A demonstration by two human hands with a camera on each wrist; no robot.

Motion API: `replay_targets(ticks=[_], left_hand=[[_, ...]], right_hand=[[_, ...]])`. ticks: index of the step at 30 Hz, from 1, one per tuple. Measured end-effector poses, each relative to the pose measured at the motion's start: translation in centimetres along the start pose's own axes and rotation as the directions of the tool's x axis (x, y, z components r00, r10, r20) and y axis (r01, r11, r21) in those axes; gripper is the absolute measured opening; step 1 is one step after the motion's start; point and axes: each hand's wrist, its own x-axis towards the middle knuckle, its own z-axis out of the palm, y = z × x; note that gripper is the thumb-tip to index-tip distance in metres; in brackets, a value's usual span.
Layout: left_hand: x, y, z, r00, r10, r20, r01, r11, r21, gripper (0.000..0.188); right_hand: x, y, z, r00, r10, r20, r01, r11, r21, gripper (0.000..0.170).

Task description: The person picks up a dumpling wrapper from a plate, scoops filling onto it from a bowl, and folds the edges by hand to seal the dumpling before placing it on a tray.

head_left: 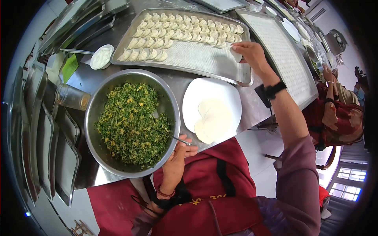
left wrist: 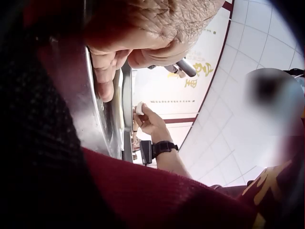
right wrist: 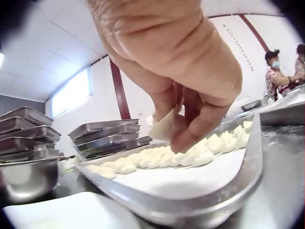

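Over the right end of a metal tray (head_left: 189, 69), my right hand (head_left: 254, 57) pinches a pale dumpling (right wrist: 164, 126) between thumb and fingers. Rows of folded dumplings (head_left: 177, 29) fill the tray's far side and left end. My left hand (head_left: 176, 159) is at the near right rim of a steel bowl (head_left: 91, 137), gripping the thin metal handle (head_left: 183, 141) of a utensil. Its other end is hidden in chopped green filling (head_left: 130, 122) with yellow bits. Between the hands stands a white plate (head_left: 192, 92) with several flat round wrappers (head_left: 214, 122).
A small white bowl of flour (head_left: 102, 57) and a glass jar (head_left: 73, 97) stand left of the steel bowl. Stacked metal trays (head_left: 59, 149) line the left side. Another long tray (head_left: 281, 53) lies at the right. Other people (head_left: 334, 98) work farther right.
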Motion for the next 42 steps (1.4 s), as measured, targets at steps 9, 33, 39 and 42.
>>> replay_targets(ticks=[9, 33, 39, 42], left_hand=[[0.2, -0.3, -0.4, 0.999, 0.019, 0.051, -0.018, 1.0, -0.022, 0.031], [0.1, -0.3, -0.4, 0.998, 0.029, 0.053, -0.029, 1.0, -0.01, 0.03], [0.1, -0.4, -0.3, 0.999, 0.021, 0.032, -0.021, 1.0, -0.013, 0.029], [0.1, -0.5, -0.4, 0.999, 0.025, 0.032, -0.025, 1.0, -0.003, 0.03]], right_hand=[[7.0, 2.6, 2.1, 0.961, 0.206, -0.184, -0.212, 0.977, -0.013, 0.02], [9.3, 5.4, 1.8, 0.98, 0.2, -0.025, -0.191, 0.885, -0.424, 0.04], [9.5, 6.6, 2.6, 0.991, -0.038, -0.127, -0.052, 0.769, -0.637, 0.045], [9.4, 6.0, 2.7, 0.989, 0.019, -0.144, -0.104, 0.783, -0.613, 0.048]])
